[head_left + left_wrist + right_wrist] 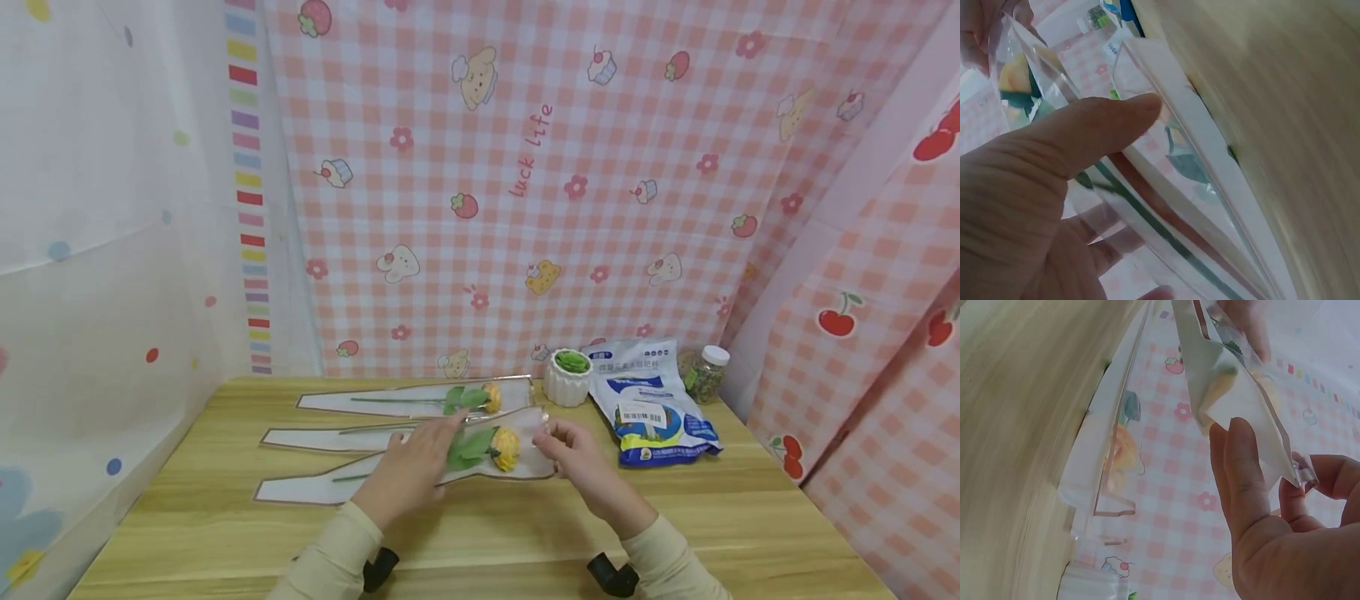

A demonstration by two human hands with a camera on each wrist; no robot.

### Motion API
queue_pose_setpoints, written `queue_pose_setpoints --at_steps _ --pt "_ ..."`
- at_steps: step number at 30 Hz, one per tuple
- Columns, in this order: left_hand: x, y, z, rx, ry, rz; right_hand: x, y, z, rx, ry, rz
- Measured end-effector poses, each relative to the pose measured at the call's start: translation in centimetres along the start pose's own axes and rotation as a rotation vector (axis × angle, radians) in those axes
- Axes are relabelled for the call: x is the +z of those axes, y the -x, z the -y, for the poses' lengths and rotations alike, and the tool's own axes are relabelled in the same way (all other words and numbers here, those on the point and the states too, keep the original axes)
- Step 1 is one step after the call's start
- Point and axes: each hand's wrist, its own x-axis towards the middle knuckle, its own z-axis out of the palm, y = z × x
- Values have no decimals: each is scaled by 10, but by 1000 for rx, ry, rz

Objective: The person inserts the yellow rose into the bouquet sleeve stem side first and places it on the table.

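1. Wooden surface [675, 533] fills the lower half of the head view; pink checked cloth backdrop [570, 167] behind it.
2. Three clear cone sleeves lie centre frame, each with a yellow flower inside. The front sleeve [420, 467] is the one being handled; its wide open end points right, narrow tip lower left.
3. Left hand [412, 471] grasps the front sleeve at mid-length, near the green leaves. Left wrist view: thumb on top of the film, fingers showing under it, so the film is pinched between them.
4. Right hand [577, 458] pinches the sleeve's open edge at the right end. Right wrist view confirms: film edge caught between thumb and curled fingertips [1300, 487], flower end raised off the surface.
5. Yellow flower [506, 448] sits inside the sleeve between the two hands.
6. Middle sleeve [337, 437] and back sleeve [390, 400] lie flat just behind, untouched.
7. Right of centre, at the back: white ribbed pot [567, 379] with green plant, blue-white pouch [648, 404], small jar with white lid [705, 372].
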Motion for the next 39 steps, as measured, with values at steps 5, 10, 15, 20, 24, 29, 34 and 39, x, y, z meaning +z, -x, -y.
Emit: queue_pose_setpoints --at_steps 5,10,15,20,24,29,34,39 --pt "-2 2 10 -76 63 92 -6 -4 -2 39 -28 -43" --pt "-9 5 18 -159 151 189 -11 -10 -8 91 -17 -84" --pt "-10 7 27 -225 182 266 -14 -15 -16 122 -17 -80" --pt "-14 10 36 -264 172 309 -14 -16 -21 149 3 -96" --pt "-22 14 38 -264 184 330 -13 -18 -27 162 12 -93" --pt "-29 16 38 -231 152 338 -12 -22 -36 192 35 -89" --pt "-29 17 40 -224 129 329 -13 -24 -41 195 24 -32" --pt "-30 17 44 -231 130 333 -14 -24 -46 179 -42 81"
